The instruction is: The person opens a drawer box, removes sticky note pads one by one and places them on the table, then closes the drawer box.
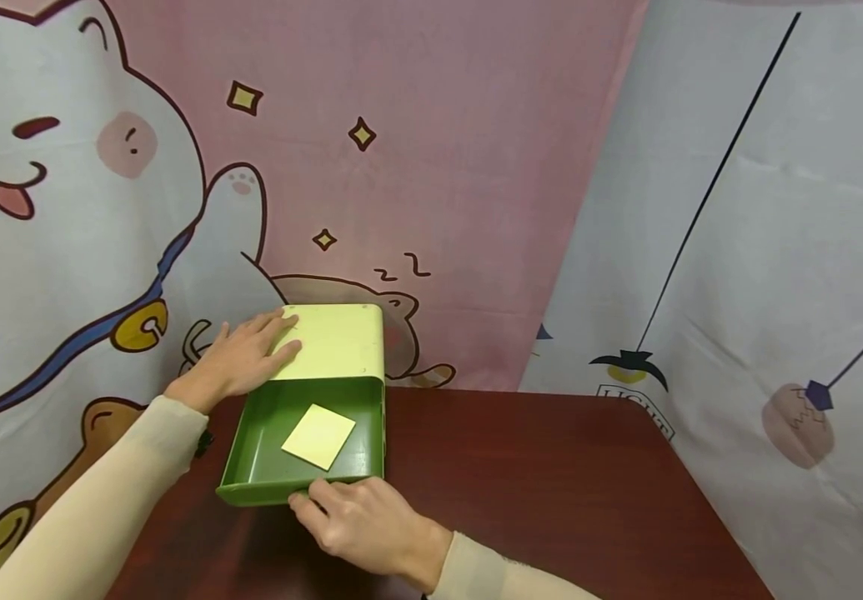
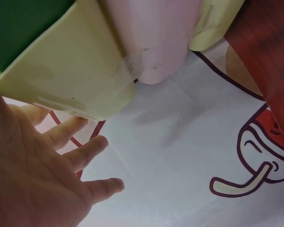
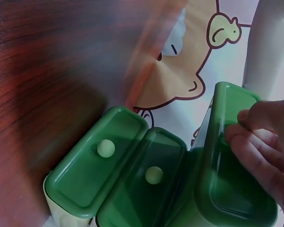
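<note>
Item: cabinet [image 1: 335, 342], small, tiered, with a pale yellow top. Located at the back left of a dark red wood-grain table [image 1: 551, 492]. The left wrist view shows a pink section [image 2: 156, 38] between two yellow ones.

Component: upper drawer [image 1: 251, 493], green, drawn well out towards the person. Surface smooth and glossy; judged stiff plastic, light, liable to slide easily and to tip if drawn too far.

Contents: one square yellow paper pad [image 1: 318, 437], lying flat and askew on the drawer floor, touched by neither hand. Judged light, thin and bendable; best pinched by an edge or corner, since its flat face offers little to grip.

Lower fittings: two green drawer fronts, pushed in, bearing a pale knob [image 3: 106, 148] and a second knob [image 3: 154, 175], the natural holds. Whether the upper drawer has one cannot be told; fingers cover that part.

Left hand [image 1: 249, 358]: fingers spread, resting on the cabinet's top at its left side; a sound bracing place, as a light cabinet may shift under a pull.

Right hand [image 1: 363, 525]: fingers curled, gripping the upper drawer's front near the middle, judged the steadiest hold.
</note>
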Available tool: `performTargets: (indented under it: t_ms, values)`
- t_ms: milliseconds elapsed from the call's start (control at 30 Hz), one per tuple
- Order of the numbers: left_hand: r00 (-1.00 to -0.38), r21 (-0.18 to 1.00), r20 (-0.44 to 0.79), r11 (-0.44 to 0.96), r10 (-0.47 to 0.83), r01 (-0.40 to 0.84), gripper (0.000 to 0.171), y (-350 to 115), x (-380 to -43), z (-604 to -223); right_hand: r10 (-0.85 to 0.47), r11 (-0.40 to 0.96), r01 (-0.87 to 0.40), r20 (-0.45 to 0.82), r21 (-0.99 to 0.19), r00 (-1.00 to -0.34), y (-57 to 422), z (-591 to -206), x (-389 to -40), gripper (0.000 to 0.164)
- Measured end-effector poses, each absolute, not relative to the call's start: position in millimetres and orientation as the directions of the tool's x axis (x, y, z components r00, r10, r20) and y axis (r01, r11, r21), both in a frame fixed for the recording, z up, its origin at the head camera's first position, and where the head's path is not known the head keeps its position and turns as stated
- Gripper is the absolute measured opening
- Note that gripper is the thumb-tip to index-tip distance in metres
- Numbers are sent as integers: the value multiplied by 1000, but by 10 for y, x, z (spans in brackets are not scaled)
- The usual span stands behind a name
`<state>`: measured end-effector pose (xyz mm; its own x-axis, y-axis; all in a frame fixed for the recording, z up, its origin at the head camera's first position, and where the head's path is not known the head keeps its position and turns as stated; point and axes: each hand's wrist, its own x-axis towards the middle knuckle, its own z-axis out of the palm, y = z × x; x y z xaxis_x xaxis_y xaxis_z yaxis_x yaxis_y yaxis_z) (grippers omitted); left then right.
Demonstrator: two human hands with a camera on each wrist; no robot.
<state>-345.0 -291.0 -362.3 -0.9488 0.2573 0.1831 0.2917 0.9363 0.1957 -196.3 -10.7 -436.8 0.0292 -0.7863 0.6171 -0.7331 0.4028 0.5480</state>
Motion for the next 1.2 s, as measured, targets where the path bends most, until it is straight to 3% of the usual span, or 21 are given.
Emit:
performTargets:
  t_ms: [400, 1200]
  values:
    - [-947, 209, 188, 931, 261, 298, 78, -2915, -3434, -3632, -791, 396, -800, 610, 451, -48, -49, -4329, -1915, 23]
    - [-951, 225, 166, 929, 261, 294, 79, -2927, -3450, -3663, -740, 359, -890, 666, 280, -89, 70, -4039, -1882, 15]
